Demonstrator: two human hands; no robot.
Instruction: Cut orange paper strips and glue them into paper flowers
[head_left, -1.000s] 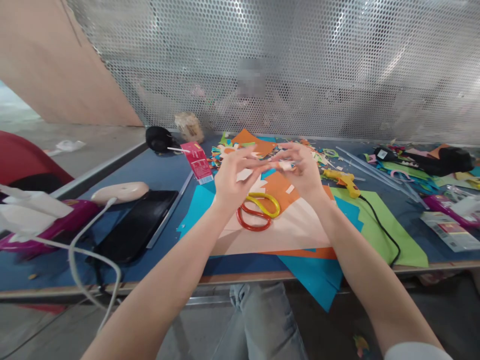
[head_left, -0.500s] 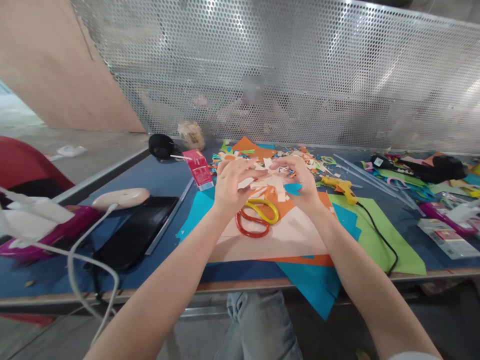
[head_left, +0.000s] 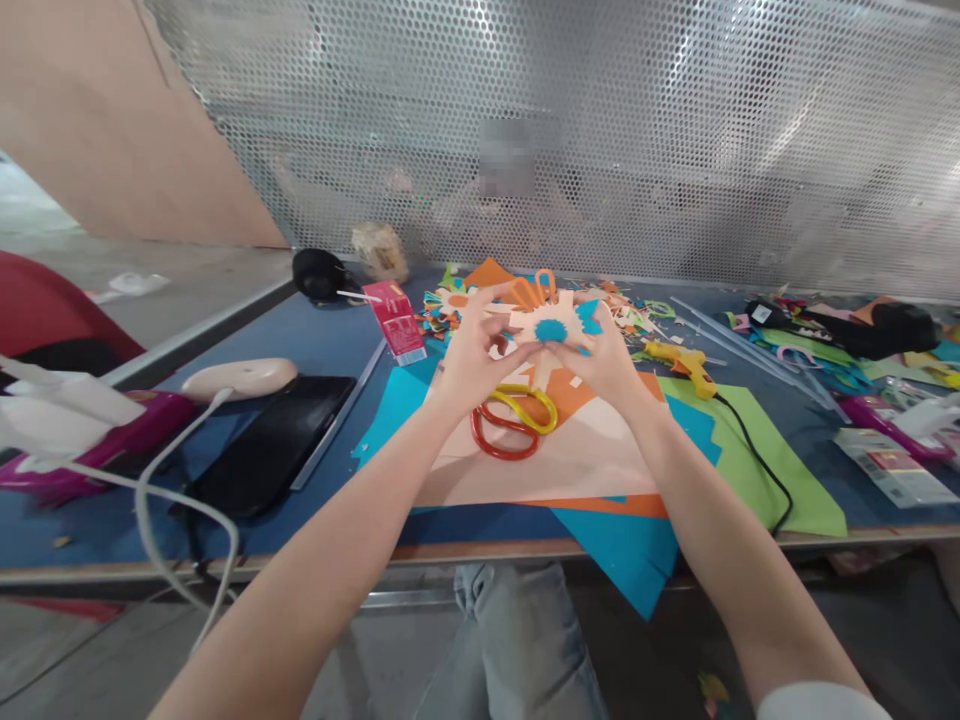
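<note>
Between my two hands, raised above the paper stack, is a pale paper flower (head_left: 530,326) with a fringed blue centre, blue leaf-shaped pieces and orange loops. My left hand (head_left: 484,345) pinches its left side, and my right hand (head_left: 602,350) grips its right side and lower edge. Just below lie scissors (head_left: 506,437) with one red and one yellow handle; their blades are hidden. They rest on a pale paper sheet (head_left: 480,480) and a piece of orange paper.
A yellow glue gun (head_left: 682,362) lies to the right, its black cord crossing green paper (head_left: 795,480). On the left are a black phone (head_left: 270,445), a white cable and a red drink carton (head_left: 395,322). Paper scraps spread behind my hands, before a perforated metal panel (head_left: 600,130).
The paper flower has been tilted up, so its blue centre and orange loops now face me. My thumbs have come to its lower edge. The view has shifted slightly.
</note>
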